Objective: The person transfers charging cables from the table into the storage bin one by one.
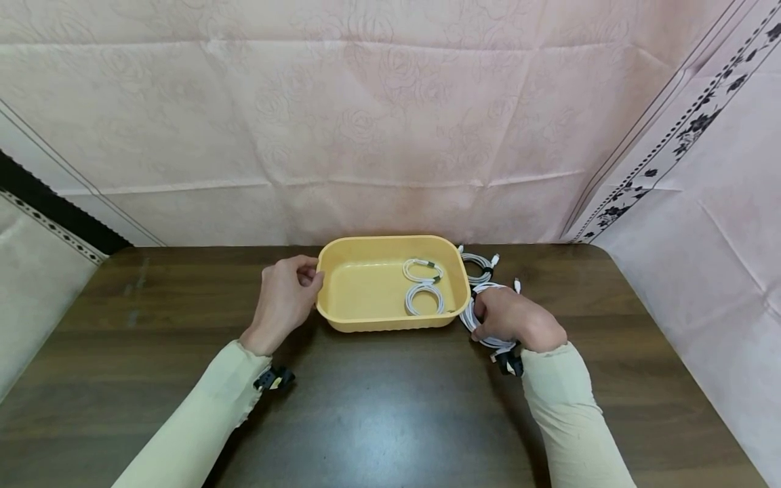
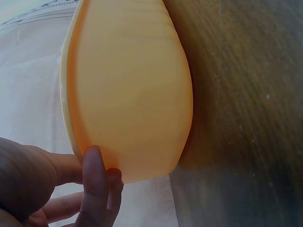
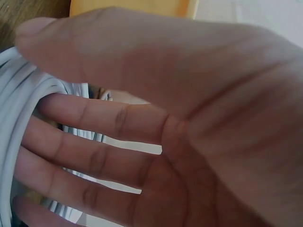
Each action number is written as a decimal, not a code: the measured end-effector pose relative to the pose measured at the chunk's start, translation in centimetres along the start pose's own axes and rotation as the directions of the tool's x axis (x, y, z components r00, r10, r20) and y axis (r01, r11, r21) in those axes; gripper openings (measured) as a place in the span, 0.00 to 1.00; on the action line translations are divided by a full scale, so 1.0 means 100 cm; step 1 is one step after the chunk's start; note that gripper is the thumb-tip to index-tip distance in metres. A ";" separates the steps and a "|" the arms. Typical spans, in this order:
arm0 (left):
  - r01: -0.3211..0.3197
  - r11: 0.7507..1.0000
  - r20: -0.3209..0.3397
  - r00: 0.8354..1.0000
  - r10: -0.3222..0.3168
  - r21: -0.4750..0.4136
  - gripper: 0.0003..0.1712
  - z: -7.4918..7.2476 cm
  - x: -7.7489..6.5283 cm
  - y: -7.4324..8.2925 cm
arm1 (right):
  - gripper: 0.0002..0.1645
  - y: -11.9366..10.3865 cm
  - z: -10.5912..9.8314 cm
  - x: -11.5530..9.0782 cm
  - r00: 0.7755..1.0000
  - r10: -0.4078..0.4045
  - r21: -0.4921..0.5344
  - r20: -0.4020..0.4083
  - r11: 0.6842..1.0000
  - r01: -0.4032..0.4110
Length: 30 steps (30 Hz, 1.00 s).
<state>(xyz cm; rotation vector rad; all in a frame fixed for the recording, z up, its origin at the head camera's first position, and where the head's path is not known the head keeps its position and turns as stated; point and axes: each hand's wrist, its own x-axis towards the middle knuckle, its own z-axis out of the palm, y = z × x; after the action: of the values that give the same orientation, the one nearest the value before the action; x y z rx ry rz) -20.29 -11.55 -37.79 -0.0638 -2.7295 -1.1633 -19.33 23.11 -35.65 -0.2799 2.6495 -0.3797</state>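
Note:
A yellow plastic basin (image 1: 360, 325) stands near the far edge of the table. Two small coils of white cable (image 1: 425, 298) lie inside it, toward its right end. My left hand (image 1: 283, 295) pinches the basin's left rim between thumb and fingers; the left wrist view shows fingers (image 2: 94, 175) against the outer wall. To the right of the basin, my right hand (image 1: 515, 317) holds a larger coil of white cable (image 3: 12, 109), thumb on one side and fingers on the other. Behind that hand lies another white cable coil (image 1: 478, 268) with a dark tie.
The brown wooden table (image 1: 378, 407) ends just behind the basin, where a pale patterned cloth (image 1: 390, 135) hangs. More cloth hangs at the left and right sides. A dark wrist camera (image 1: 274, 378) sits on the left wrist, another (image 1: 509, 362) on the right.

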 end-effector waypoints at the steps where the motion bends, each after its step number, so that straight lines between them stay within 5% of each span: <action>1: -0.001 1.000 -0.001 1.000 0.001 -0.001 0.14 0.000 0.000 0.000 | 0.11 0.000 0.000 0.000 1.000 -0.002 -0.001 -0.001 1.000 0.002; 30: -0.001 1.000 0.003 1.000 0.001 0.001 0.15 0.000 0.000 0.000 | 0.15 0.004 0.002 -0.001 0.999 -0.043 -0.048 0.008 0.998 0.043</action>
<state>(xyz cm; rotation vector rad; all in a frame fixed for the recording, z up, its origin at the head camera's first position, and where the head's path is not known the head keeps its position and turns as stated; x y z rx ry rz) -20.26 -11.55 -37.80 -0.0675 -2.7326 -1.1624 -19.22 23.43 -35.97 -0.3533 2.6516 -0.3285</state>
